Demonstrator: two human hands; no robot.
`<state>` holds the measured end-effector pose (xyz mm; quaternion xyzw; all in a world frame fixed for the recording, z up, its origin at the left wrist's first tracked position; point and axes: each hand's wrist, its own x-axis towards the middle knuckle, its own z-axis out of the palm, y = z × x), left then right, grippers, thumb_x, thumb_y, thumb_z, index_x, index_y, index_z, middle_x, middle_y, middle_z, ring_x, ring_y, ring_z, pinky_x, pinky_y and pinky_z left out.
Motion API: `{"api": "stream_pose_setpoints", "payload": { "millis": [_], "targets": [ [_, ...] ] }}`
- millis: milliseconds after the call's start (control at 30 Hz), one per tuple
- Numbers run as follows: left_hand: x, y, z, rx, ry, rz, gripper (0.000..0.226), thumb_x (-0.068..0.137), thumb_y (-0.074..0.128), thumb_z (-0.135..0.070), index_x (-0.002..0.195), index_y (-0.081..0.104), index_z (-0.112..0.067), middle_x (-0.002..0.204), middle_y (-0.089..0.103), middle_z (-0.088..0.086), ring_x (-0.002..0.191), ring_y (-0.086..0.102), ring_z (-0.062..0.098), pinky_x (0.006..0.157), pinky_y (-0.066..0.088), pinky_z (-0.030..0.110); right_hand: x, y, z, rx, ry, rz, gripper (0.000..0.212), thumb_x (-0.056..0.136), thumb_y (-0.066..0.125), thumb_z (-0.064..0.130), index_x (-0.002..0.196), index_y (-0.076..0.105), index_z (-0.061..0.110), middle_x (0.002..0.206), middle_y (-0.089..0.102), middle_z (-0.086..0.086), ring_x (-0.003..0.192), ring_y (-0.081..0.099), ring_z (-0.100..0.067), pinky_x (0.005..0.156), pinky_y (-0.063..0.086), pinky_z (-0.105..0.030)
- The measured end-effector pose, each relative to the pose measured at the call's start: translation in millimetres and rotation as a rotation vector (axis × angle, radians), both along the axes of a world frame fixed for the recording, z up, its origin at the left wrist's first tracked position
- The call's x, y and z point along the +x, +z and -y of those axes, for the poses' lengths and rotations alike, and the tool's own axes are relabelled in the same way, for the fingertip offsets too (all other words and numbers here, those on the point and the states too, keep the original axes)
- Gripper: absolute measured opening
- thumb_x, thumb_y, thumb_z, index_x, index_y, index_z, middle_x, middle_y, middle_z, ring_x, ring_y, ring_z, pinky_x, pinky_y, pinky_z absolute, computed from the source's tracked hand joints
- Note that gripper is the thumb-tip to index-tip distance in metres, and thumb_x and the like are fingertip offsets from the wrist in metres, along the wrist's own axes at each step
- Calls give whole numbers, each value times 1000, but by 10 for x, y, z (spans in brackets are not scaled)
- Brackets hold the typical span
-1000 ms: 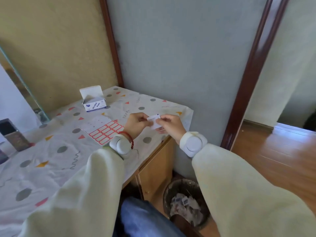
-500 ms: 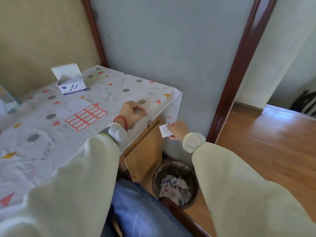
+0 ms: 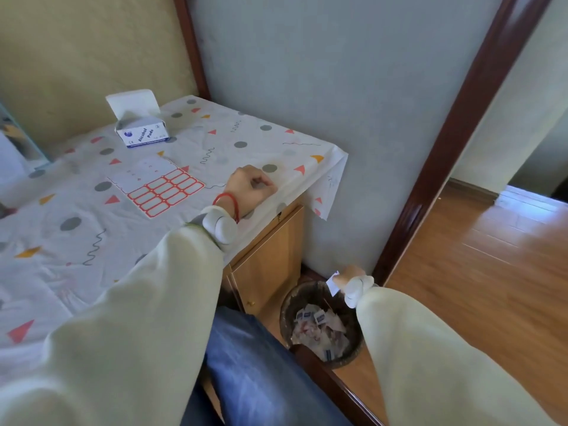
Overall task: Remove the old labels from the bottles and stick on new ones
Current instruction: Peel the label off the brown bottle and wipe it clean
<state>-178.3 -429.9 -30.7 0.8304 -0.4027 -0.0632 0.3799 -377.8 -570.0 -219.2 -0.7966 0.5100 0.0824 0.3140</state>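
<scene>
My left hand (image 3: 250, 189) rests on the table near its right edge, fingers curled, pinching what looks like a small pale alcohol pad (image 3: 260, 186). Low beside the cabinet, my right hand (image 3: 349, 276) pinches a small white torn wrapper (image 3: 332, 282) just above the far rim of the waste bin (image 3: 285, 305). A sheet of red-bordered blank labels (image 3: 166, 189) lies on the tablecloth, left of my left hand. An open white box marked Alcohol Pads (image 3: 143, 130) stands behind the sheet. No bottle is in view.
The table wears a white patterned cloth (image 3: 76, 241) that hangs over its right corner. Below it is a wooden cabinet (image 3: 270, 256). The bin holds several crumpled wrappers. A dark door frame (image 3: 455, 124) and wooden floor (image 3: 491, 272) lie to the right.
The hands held the packet together, then parted. My right hand has carried the wrapper down off the table to the bin. My left hand settled on the table.
</scene>
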Motion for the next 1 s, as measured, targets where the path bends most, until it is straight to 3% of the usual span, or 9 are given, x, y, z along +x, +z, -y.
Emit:
{"api": "stream_pose_setpoints", "payload": {
  "millis": [100, 167, 233, 367, 500, 633, 767, 900, 1000],
  "targets": [
    [10, -8, 0, 1, 2, -9, 6, 81, 70, -19, 82, 70, -14, 105, 62, 4, 97, 55, 18, 86, 45, 28, -30, -114, 14, 75, 24, 3, 29, 94, 56, 20, 119, 59, 5, 127, 59, -15, 99, 54, -21, 75, 33, -21],
    [-2, -10, 7, 6, 4, -16, 7, 81, 70, -20, 83, 70, -13, 106, 62, 4, 98, 55, 18, 85, 45, 27, -62, -123, 31, 127, 15, 37, 40, 94, 57, 22, 128, 55, 0, 132, 55, -19, 110, 55, -27, 76, 31, -21],
    [-1, -6, 18, -1, 8, -25, 7, 82, 70, -20, 83, 70, -13, 106, 62, 4, 98, 55, 19, 86, 46, 28, -71, -124, 56, 131, -16, 48, 42, 94, 57, 21, 129, 54, -1, 132, 55, -20, 121, 53, -32, 77, 34, -24],
    [0, -10, 11, 2, 4, -25, 8, 82, 70, -21, 83, 70, -13, 104, 62, 3, 98, 55, 20, 89, 47, 31, -22, -74, 53, 115, -63, 57, 39, 96, 53, 21, 127, 56, -2, 130, 57, -20, 121, 53, -34, 92, 43, -32],
    [14, -6, 17, -11, 11, -40, 9, 82, 71, -20, 83, 70, -12, 105, 62, 4, 99, 56, 21, 90, 48, 34, 50, 47, 60, 44, -224, 154, 36, 97, 49, 29, 108, 66, 0, 114, 66, -18, 104, 61, -37, 76, 43, -31],
    [12, 11, 11, -15, 29, -39, 9, 81, 71, -21, 79, 69, -13, 100, 61, 3, 91, 55, 19, 84, 49, 32, 186, 241, 91, -5, -223, 331, 36, 99, 43, 26, 97, 67, -1, 102, 67, -17, 88, 60, -34, 72, 38, -28],
    [-8, 23, -14, -22, 53, -33, 9, 83, 69, -21, 77, 65, -15, 89, 57, 3, 82, 54, 21, 78, 49, 34, 346, 496, 62, -14, -155, 508, 34, 99, 41, 18, 75, 59, 3, 84, 62, -19, 73, 50, -27, 68, 35, -28],
    [-22, 23, -24, -1, 31, -52, 9, 83, 67, -21, 77, 66, -15, 79, 62, 2, 84, 60, 25, 80, 53, 35, 480, 786, -16, -33, -174, 673, 43, 100, 43, 27, 58, 48, 16, 60, 48, -1, 58, 45, -19, 58, 35, -27],
    [16, 57, -52, -40, 50, -115, 13, 85, 66, -23, 78, 66, -12, 80, 65, 5, 82, 60, 23, 79, 50, 33, 601, 1069, -101, -74, -130, 767, 47, 101, 44, 28, 54, 45, 18, 54, 44, 4, 53, 42, -10, 52, 32, -23]
  ]
}}
